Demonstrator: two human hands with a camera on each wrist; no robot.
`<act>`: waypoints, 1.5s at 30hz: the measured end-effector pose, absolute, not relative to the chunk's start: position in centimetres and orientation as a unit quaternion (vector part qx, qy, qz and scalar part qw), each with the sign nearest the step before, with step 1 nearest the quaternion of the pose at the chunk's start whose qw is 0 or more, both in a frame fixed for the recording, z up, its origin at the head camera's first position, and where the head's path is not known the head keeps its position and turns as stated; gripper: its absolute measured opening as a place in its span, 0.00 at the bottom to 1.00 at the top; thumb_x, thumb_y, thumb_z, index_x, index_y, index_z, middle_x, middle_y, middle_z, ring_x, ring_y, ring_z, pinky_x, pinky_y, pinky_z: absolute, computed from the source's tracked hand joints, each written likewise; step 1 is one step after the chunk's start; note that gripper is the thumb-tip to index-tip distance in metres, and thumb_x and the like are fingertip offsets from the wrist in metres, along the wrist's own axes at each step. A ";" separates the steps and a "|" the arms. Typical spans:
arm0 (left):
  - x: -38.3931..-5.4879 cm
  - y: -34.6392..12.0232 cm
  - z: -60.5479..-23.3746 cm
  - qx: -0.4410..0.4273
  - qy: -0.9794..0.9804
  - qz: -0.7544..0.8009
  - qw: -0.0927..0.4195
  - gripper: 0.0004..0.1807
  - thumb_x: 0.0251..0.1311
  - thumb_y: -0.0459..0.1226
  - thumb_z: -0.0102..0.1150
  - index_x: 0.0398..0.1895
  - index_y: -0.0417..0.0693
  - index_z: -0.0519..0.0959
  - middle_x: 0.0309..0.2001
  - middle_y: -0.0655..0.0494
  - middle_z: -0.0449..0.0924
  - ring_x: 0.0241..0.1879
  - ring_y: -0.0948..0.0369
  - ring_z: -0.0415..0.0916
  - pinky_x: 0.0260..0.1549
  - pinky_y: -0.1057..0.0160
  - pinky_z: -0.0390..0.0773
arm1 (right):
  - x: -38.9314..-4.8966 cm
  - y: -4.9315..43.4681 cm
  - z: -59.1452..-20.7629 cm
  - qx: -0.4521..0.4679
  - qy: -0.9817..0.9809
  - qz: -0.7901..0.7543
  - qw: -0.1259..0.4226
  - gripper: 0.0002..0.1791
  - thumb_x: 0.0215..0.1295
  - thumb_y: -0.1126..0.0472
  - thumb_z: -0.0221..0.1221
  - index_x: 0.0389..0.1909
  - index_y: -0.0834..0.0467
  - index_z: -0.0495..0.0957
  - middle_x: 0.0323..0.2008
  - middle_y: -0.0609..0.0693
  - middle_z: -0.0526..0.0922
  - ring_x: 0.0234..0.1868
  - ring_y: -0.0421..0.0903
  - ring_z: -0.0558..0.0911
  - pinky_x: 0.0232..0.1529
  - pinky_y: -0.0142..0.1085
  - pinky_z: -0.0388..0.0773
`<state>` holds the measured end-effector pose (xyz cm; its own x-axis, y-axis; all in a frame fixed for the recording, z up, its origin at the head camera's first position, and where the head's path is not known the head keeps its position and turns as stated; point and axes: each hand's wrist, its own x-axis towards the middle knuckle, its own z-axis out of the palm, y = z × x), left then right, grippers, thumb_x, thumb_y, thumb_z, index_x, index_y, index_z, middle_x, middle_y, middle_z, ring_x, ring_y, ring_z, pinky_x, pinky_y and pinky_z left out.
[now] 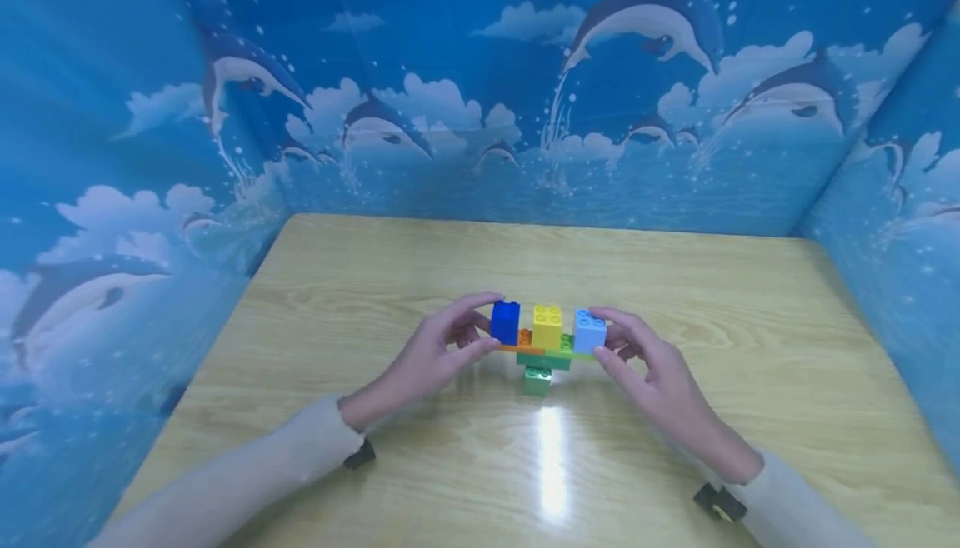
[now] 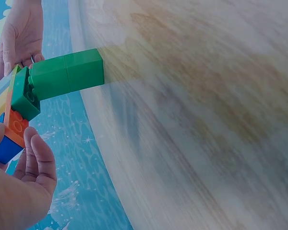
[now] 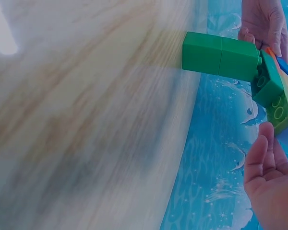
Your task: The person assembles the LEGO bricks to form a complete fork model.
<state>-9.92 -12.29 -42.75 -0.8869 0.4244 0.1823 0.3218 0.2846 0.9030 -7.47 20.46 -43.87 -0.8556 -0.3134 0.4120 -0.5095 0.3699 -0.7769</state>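
Note:
A toy-brick structure stands at the middle of the wooden table. Its base is a column of two green bricks (image 2: 67,74), topped by a dark green plate (image 3: 268,84). Across that lie an orange plate (image 2: 14,122) and a lime plate (image 3: 279,109), end to end. On top sit a dark blue brick (image 1: 506,323) at left, a yellow brick (image 1: 547,327) in the middle and a light blue brick (image 1: 590,331) at right. My left hand (image 1: 446,340) pinches the dark blue brick between thumb and fingers. The light blue brick is pinched by my right hand (image 1: 652,369).
The wood-grain table (image 1: 360,256) is bordered at the back and sides by a blue dolphin-print backdrop (image 1: 450,173). Light glares off the tabletop in front of the bricks. A dark strap (image 1: 360,454) shows at the left wrist, another dark device (image 1: 720,502) at the right.

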 end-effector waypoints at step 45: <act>-8.3 -12.9 -43.6 0.276 0.791 0.546 0.005 0.30 0.67 0.30 0.74 0.72 0.45 0.79 0.54 0.56 0.87 0.41 0.59 0.83 0.37 0.58 0.87 | -6.0 20.9 -44.5 0.322 -0.809 0.471 0.142 0.33 0.63 0.80 0.68 0.70 0.61 0.77 0.37 0.44 0.85 0.35 0.40 0.81 0.33 0.27 0.80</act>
<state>-8.25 -12.91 -43.64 -0.8480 0.4413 0.2936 0.4310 0.2517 0.8665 -6.01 20.91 -44.47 -0.7522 -0.3880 0.5325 -0.6547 0.3495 -0.6702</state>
